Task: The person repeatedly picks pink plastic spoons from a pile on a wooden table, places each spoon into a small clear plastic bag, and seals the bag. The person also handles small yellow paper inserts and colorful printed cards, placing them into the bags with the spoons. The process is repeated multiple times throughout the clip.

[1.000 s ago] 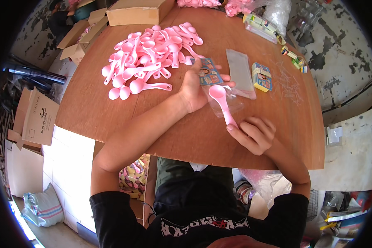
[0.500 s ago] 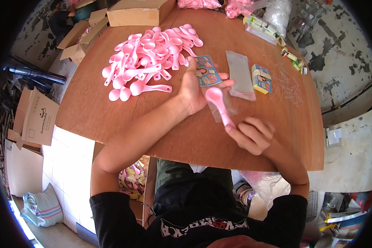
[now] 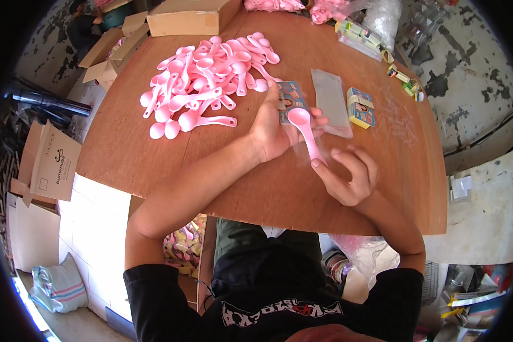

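My right hand grips the handle of a pink plastic spoon, bowl end pointing away from me. My left hand holds a small printed card and what looks like a clear plastic sleeve around the spoon. Both hands meet over the middle of the brown wooden table. A heap of several pink spoons lies just left of my left hand.
A stack of clear sleeves and a small printed box lie right of my hands. More packets and bags sit at the far edge. Cardboard boxes stand at the back left and on the floor.
The spoon has moved a little farther from me toward the card. My left hand has closed in on its bowl end while my right hand followed.
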Demonstrator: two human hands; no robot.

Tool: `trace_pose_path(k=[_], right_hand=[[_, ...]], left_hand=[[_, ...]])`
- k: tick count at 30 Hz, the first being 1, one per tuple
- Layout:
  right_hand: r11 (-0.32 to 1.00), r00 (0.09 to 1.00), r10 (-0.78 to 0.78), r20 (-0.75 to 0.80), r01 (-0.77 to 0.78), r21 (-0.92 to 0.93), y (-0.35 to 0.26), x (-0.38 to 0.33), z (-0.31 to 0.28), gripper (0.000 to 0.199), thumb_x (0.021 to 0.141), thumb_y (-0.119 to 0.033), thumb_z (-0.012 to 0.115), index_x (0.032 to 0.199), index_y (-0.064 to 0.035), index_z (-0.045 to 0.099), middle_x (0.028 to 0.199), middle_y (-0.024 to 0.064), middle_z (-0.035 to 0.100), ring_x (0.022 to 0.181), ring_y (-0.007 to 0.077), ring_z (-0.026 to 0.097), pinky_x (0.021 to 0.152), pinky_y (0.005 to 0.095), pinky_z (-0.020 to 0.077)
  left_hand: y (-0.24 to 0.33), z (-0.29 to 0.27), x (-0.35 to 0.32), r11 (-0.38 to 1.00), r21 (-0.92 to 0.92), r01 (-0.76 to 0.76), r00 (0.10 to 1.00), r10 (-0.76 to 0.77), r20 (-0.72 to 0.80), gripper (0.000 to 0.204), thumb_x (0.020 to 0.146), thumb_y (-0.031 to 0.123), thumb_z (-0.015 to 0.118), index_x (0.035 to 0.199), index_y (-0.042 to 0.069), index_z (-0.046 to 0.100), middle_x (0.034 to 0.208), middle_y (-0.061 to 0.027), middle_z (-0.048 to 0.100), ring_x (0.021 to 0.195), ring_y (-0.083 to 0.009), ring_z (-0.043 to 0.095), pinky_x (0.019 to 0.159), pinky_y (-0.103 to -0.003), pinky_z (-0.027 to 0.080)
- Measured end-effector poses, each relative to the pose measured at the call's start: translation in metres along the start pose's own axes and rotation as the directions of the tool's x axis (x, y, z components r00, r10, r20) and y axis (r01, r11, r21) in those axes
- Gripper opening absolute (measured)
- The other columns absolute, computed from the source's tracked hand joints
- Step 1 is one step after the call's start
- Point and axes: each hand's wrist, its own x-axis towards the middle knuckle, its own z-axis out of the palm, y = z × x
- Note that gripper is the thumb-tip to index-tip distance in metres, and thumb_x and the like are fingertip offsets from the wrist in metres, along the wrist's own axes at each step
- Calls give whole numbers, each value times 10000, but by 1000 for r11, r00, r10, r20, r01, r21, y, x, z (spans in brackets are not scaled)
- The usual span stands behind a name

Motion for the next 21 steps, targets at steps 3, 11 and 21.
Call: trace_pose_path(k=[3, 11, 21], right_hand=[[997, 994, 80, -68, -81, -9, 1, 5, 0, 223, 754, -76, 741, 968, -135, 725, 995, 91, 649, 870, 234, 598, 792, 346, 539], [664, 776, 611, 156, -610, 432, 47, 67, -56, 142, 783, 54, 662, 918, 16, 682, 887, 82, 696, 820, 191, 664, 743, 305, 530], [682, 735, 454, 504, -651, 334, 93, 105, -39, 158, 841, -110, 681, 916, 27, 706, 817, 120, 697, 729, 149, 649, 618, 258, 483]], left_hand=[[-6, 4, -5, 993, 70, 92, 996, -90, -21, 714, 946, 684, 173, 1160, 78, 484, 1075, -214, 620, 1071, -388, 607, 927, -531, 482], [-6, 2, -6, 955, 298, -9, 985, 60, -163, 763, 919, 720, 297, 1382, 114, 323, 1249, -189, 525, 1111, -319, 573, 957, -473, 451], [-6, -4, 1, 611, 686, -396, 854, 519, 30, 610, 995, 474, 385, 1393, 12, 357, 1239, -143, 527, 1126, -231, 530, 1006, -403, 396]])
